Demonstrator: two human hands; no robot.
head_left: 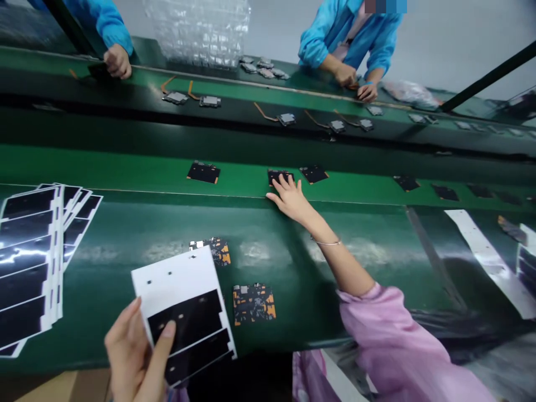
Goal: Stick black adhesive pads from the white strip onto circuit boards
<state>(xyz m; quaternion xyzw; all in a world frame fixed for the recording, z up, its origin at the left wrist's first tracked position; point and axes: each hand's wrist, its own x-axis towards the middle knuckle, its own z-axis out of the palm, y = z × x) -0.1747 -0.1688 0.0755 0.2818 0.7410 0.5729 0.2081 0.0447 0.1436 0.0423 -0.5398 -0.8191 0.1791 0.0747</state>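
My left hand (134, 352) grips a white backing sheet (180, 279) carrying black adhesive pads (184, 321). My right hand (291, 200) lies stretched over the green conveyor belt (125, 170), its fingertips on a black-covered circuit board (280, 177). Similar black boards (314, 174) sit on the belt to either side. On the dark green bench (125, 290) lies a circuit board with orange patches (253, 303). A second one (218, 251) is partly hidden behind the sheet.
Several stacked pad sheets (27, 262) lie at the bench's left edge. A farther belt (259, 92) carries small boards with flex cables (209, 101). Beyond it stand co-workers in blue sleeves (352, 50) and a clear plastic tray stack (196, 28).
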